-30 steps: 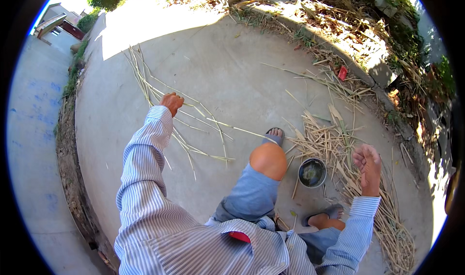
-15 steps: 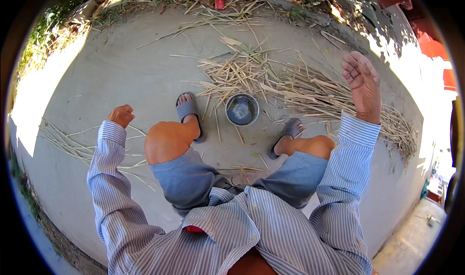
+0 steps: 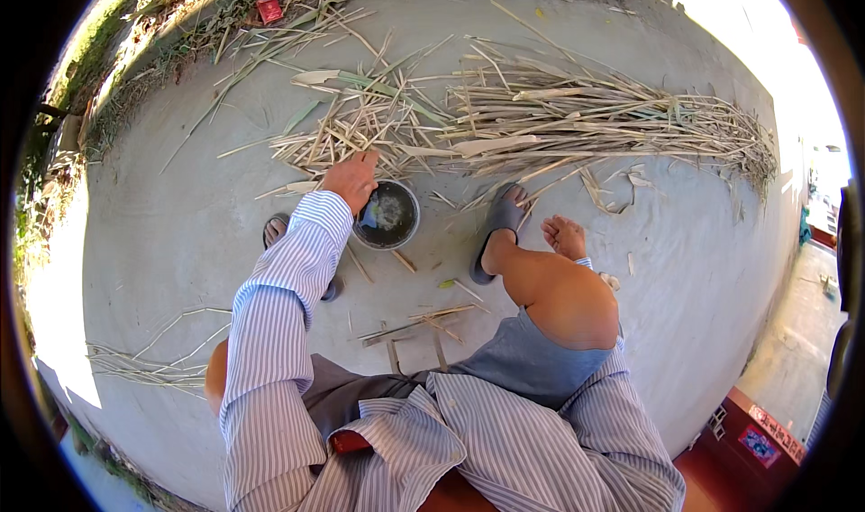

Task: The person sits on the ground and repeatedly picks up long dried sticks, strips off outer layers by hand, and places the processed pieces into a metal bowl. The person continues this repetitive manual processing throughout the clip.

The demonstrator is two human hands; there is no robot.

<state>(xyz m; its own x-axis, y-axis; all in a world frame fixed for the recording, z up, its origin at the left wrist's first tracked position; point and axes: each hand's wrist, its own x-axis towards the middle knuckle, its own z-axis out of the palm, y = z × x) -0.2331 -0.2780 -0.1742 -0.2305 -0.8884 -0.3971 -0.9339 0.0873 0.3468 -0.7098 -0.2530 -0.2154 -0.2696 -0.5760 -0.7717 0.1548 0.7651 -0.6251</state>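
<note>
My left hand [image 3: 352, 181] is down at the left rim of a round metal bowl [image 3: 414, 213] of dark liquid. It overlaps the near edge of a pile of short cut stalks [image 3: 335, 132]. Its fingers are curled, and their tips are hidden, so what they grip cannot be made out. My right hand [image 3: 565, 236] hangs beside my right knee, fingers loosely bent and a little apart, with nothing in them. Beyond the bowl, a bundle of long dry stalks [image 3: 577, 111] lies across the concrete to the right.
Under me is a low stool [image 3: 394, 357], mostly covered by my clothes. Thin bent stems [image 3: 144, 368] lie at the left. A few loose stalks [image 3: 441, 314] are between my feet. A red packet [image 3: 268, 9] sits at the far left by the dry plant litter.
My left hand has gone from out beside my left knee to the bowl's rim. My right hand has dropped from its raised place to beside my right knee. The view has turned to the right.
</note>
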